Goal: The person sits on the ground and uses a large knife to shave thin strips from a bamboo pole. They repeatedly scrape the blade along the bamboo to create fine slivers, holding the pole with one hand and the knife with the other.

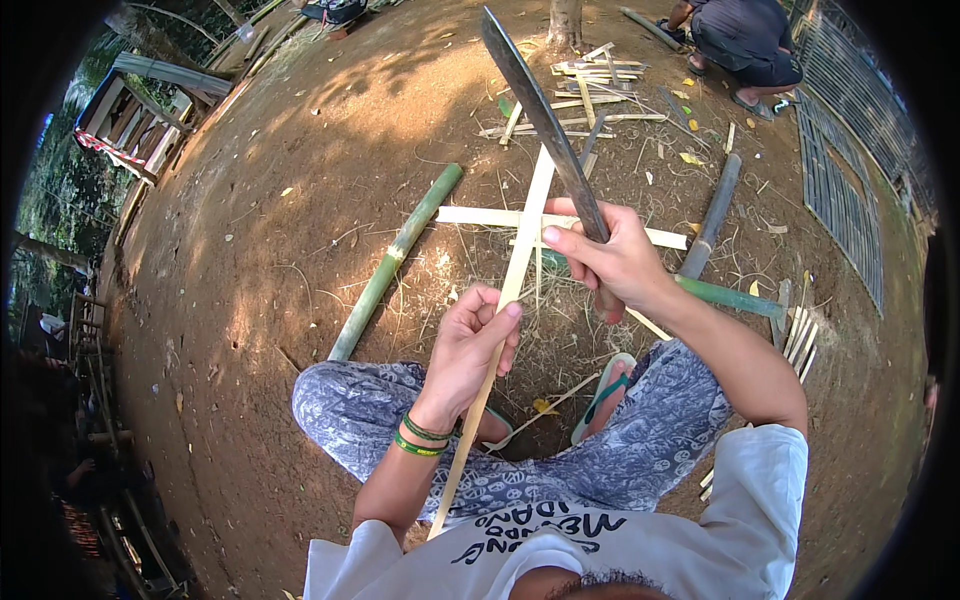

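Observation:
A long pale bamboo strip (518, 262) runs from my chest out past both hands, over the ground between my knees. My left hand (474, 332) pinches it near the middle, thumb on top. In my right hand (612, 252) is a machete (545, 115), its dark blade pointing up and away to the left. The right thumb lies close to the strip; whether it touches is hard to tell. Beyond the hands another pale bamboo strip (470, 216) lies crosswise, partly hidden behind the held strip and my right hand.
A green bamboo pole (398, 262) lies to the left; a darker pole (712, 215) and a green piece (730, 296) lie right. Split strips (600, 75) are piled ahead near a tree trunk (565, 22). Another person (745, 45) crouches far right beside a slatted bamboo panel (840, 190).

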{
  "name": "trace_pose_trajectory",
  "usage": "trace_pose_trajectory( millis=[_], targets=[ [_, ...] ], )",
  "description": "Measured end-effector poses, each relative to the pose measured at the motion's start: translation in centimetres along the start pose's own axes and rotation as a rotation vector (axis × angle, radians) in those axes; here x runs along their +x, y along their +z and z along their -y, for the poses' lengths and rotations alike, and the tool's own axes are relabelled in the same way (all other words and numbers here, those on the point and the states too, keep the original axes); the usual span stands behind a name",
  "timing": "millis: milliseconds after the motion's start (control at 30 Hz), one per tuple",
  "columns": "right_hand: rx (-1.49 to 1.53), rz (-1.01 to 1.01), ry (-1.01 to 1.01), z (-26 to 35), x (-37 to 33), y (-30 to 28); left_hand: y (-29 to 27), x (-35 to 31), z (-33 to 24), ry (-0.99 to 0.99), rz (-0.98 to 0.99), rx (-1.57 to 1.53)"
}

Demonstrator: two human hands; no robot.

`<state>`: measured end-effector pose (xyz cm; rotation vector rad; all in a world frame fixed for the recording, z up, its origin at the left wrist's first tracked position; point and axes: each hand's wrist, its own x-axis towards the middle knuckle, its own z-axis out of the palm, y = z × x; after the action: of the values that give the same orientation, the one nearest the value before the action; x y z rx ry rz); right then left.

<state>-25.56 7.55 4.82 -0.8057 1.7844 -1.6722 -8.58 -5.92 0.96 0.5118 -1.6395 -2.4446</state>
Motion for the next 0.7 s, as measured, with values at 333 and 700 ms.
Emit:
trace_pose_trajectory(
  millis=[333, 700],
  targets=[
    [0.097, -0.023, -0.042, 0.0, 0.1, -0.8, 0.2, 1.0, -3.7, 0.123, -0.049, 0.118],
    [0.302, -0.328, -0.136, -0.6, 1.1, -2.3, 1.5, -0.9, -1.2, -0.117, 0.017, 0.376]
  ],
)
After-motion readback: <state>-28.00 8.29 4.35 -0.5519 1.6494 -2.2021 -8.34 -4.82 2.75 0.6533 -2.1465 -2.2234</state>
